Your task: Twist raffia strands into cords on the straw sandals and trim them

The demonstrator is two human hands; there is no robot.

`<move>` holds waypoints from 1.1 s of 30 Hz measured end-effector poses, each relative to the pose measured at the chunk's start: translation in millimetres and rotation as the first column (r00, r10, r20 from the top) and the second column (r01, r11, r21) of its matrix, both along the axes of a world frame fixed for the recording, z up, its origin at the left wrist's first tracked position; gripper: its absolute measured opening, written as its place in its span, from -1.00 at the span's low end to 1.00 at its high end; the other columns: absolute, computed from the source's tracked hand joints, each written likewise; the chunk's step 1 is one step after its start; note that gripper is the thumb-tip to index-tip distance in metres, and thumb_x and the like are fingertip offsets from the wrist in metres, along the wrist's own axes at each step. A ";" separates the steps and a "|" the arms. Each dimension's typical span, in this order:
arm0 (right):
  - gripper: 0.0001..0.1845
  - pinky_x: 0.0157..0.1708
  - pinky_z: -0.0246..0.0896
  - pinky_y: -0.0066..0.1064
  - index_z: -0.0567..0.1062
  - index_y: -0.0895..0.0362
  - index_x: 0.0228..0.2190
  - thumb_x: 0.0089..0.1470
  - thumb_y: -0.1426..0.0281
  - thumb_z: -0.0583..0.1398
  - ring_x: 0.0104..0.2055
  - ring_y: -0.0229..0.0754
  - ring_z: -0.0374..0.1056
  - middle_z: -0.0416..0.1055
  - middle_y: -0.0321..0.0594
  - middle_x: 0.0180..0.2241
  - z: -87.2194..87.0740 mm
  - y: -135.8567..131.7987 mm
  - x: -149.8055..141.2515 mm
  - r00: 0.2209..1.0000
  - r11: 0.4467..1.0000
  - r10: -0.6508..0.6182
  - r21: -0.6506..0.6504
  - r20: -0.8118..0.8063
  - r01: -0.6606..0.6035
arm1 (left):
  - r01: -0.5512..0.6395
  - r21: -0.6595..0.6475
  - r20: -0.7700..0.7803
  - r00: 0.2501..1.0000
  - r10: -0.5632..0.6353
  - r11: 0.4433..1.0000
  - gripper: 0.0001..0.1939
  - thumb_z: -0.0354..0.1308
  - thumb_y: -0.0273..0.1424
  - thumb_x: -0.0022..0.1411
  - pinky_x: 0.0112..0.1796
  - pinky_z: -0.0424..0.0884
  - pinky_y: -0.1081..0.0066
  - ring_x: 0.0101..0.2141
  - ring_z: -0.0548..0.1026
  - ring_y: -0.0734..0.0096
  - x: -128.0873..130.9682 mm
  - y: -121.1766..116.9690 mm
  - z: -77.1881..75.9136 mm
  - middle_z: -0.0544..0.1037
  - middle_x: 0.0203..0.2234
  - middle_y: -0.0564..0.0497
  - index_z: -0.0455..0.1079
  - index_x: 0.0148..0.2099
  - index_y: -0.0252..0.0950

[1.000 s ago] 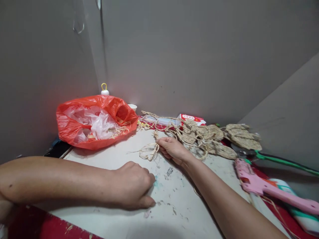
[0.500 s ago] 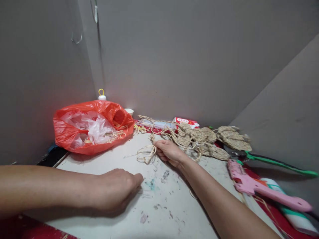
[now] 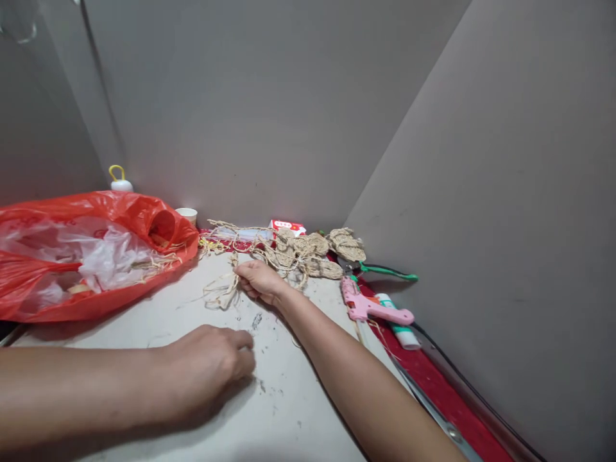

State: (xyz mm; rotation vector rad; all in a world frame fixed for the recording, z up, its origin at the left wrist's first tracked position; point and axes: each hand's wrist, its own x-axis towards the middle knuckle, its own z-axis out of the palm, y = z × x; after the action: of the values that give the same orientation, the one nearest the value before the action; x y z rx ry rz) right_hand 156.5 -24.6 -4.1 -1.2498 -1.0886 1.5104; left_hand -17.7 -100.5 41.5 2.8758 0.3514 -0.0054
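Note:
My right hand (image 3: 258,280) reaches across the white tabletop (image 3: 283,340), its fingertips pinched on a small looped bunch of straw strands (image 3: 224,292). The strands' loose loops lie to the left of the fingers, and a twisted bit sticks up above them. Lower and to the left, my left hand (image 3: 206,366) is curled closed just over the tabletop, back of the hand towards me. Its fingers are mostly hidden, so anything inside them does not show. Beyond my right hand lie several woven straw pieces (image 3: 312,247) with cords attached.
A red plastic bag (image 3: 139,200) with white plastic and straw inside bulges at the left. Behind it stand a white cup (image 3: 187,215) and a white object with a yellow loop (image 3: 122,184). Along the right edge lie green-handled pliers (image 3: 387,272), a pink glue gun (image 3: 380,311) and a white-green tube (image 3: 407,337).
The view has swung right, so everything sits further left in it. My left hand has come a little to the right over the tabletop. My right hand keeps its pinch on the straw strands.

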 end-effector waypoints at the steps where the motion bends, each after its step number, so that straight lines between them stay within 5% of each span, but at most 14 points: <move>1: -0.67 -0.81 -0.37 -0.57 0.14 0.09 -0.68 -0.03 0.38 0.16 -0.81 -0.47 -0.23 -0.01 -0.54 -0.84 -0.3 0.0 0.2 1.000 1.000 0.006 0.001 -0.006 -0.006 | 0.077 0.038 -0.030 0.997 -0.076 0.996 -0.97 0.09 -0.49 0.06 -0.46 0.22 0.47 -0.46 0.39 0.44 10.5 2.0 -2.5 0.48 -0.34 0.01 0.33 -0.41 -0.29; 6: -0.70 -0.82 -0.39 -0.58 0.13 0.09 -0.67 -0.03 0.41 0.13 -0.81 -0.47 -0.24 -0.02 -0.54 -0.85 -0.4 -0.3 1.4 1.000 1.000 0.019 0.002 -0.019 -0.019 | 0.196 0.115 0.022 0.980 -0.200 0.974 -0.91 0.04 -0.53 0.13 -0.40 0.27 0.43 -0.34 0.43 0.37 60.4 18.2 -26.0 0.49 -0.24 -0.05 0.35 -0.37 -0.30; 11: -0.69 -0.83 -0.36 -0.60 0.13 0.10 -0.69 -0.05 0.41 0.14 -0.81 -0.48 -0.22 -0.02 -0.54 -0.83 -0.9 0.1 2.9 0.999 0.999 0.033 0.009 -0.027 -0.033 | 0.317 0.152 0.112 0.936 -0.335 0.936 -0.89 0.03 -0.51 0.19 -0.33 0.30 0.39 -0.28 0.40 0.33 76.1 25.9 -45.7 0.50 -0.34 -0.02 0.34 -0.38 -0.30; 17: -0.68 -0.82 -0.38 -0.60 0.14 0.10 -0.69 -0.04 0.41 0.15 -0.80 -0.49 -0.22 -0.02 -0.53 -0.83 -1.9 0.2 3.2 0.999 0.999 0.032 0.013 -0.024 -0.032 | 0.253 0.155 0.086 0.960 -0.268 0.955 -0.93 0.02 -0.54 0.15 -0.41 0.28 0.39 -0.40 0.38 0.36 55.8 20.3 -42.9 0.45 -0.41 -0.04 0.26 -0.35 -0.29; 24: -0.66 -0.81 -0.40 -0.60 0.10 0.10 -0.69 -0.01 0.41 0.14 -0.80 -0.49 -0.23 -0.03 -0.54 -0.82 0.1 -1.4 2.9 0.999 0.999 0.033 0.001 -0.013 -0.033 | 0.012 -0.190 0.032 0.999 -0.006 0.982 -0.88 -0.02 -0.49 0.19 -0.49 0.17 0.51 -0.54 0.25 0.54 -8.3 16.1 -15.1 0.38 -0.55 0.08 0.20 -0.42 -0.28; 27: -0.65 -0.81 -0.40 -0.60 0.10 0.09 -0.68 -0.02 0.39 0.15 -0.80 -0.49 -0.23 -0.02 -0.53 -0.82 -1.3 -1.5 3.0 0.999 0.999 0.043 -0.007 -0.013 -0.043 | -0.207 -0.417 -0.056 0.978 0.202 0.885 -0.82 -0.01 -0.41 0.21 -0.55 0.13 0.56 -0.59 0.18 0.60 -30.4 20.5 0.6 0.28 -0.63 0.14 0.24 -0.46 -0.30; 31: -0.65 -0.80 -0.40 -0.60 0.10 0.09 -0.67 -0.03 0.36 0.16 -0.79 -0.49 -0.24 -0.03 -0.54 -0.81 -4.3 -1.2 2.9 0.999 0.999 0.049 -0.011 -0.009 -0.049 | -0.423 -0.631 -0.160 0.891 0.425 0.650 -0.78 -0.01 -0.31 0.21 -0.61 0.15 0.56 -0.67 0.26 0.61 -47.8 36.2 13.3 0.29 -0.66 0.16 0.32 -0.41 -0.31; 33: -0.66 -0.80 -0.40 -0.60 0.10 0.09 -0.67 -0.04 0.36 0.17 -0.79 -0.49 -0.24 -0.03 -0.54 -0.81 -5.0 -1.2 2.4 0.999 0.999 0.050 -0.010 -0.004 -0.050 | -0.462 -0.629 -0.160 0.864 0.477 0.626 -0.82 0.01 -0.33 0.18 -0.62 0.17 0.56 -0.69 0.29 0.62 -53.0 43.7 15.6 0.36 -0.63 0.14 0.34 -0.38 -0.32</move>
State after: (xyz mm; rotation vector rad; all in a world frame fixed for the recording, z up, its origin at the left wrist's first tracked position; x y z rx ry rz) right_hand 158.8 -25.7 -9.2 -1.2349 -1.1185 1.5569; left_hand -70.7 -56.7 57.1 2.0124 0.8965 -0.0016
